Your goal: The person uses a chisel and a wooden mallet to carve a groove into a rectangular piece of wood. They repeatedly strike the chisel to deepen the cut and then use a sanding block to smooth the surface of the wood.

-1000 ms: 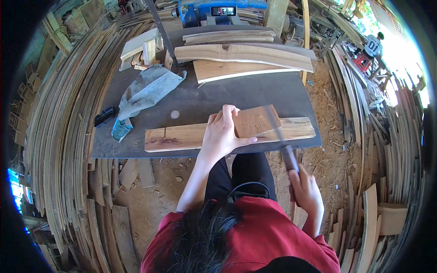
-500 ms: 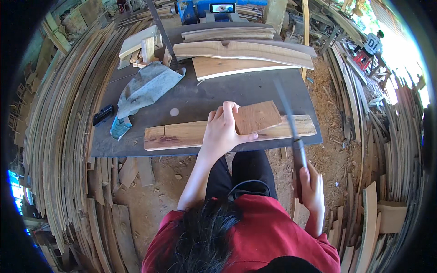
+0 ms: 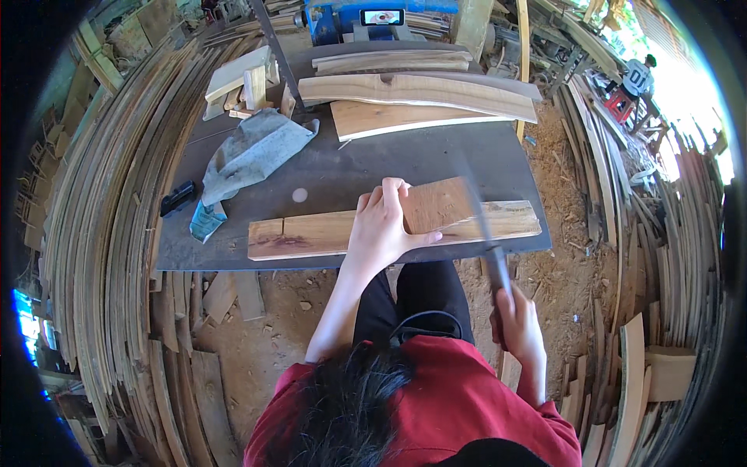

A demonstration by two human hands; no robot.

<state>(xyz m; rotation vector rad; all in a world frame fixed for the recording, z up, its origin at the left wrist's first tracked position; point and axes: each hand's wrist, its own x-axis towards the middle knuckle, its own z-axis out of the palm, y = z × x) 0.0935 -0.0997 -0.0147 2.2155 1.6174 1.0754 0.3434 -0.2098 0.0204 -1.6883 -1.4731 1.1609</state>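
My left hand (image 3: 379, 222) is closed on a small brown wooden block (image 3: 437, 205), with the fingers over its left end and the thumb along its near edge. This block lies tilted across a longer pale board (image 3: 311, 236) at the table's near edge. In my right hand (image 3: 520, 321), the fingers wrap round the brown handle of a long, narrow-bladed tool (image 3: 488, 233). Its blade points away from me, beside the block's right end. Motion smears the blade, so I cannot tell whether it touches the block or whether it is a knife or a file.
Several boards (image 3: 420, 92) lie along the back of the dark table (image 3: 389, 159). A grey cloth (image 3: 261, 148), a black object (image 3: 178, 198) and a stack of wood pieces (image 3: 241, 82) occupy its left side. Timber piles (image 3: 101, 218) flank me; a person (image 3: 636, 78) sits far right.
My right hand has moved left with the long-bladed tool, bringing the blade from right of the block to its right end. My left hand stays on the block.
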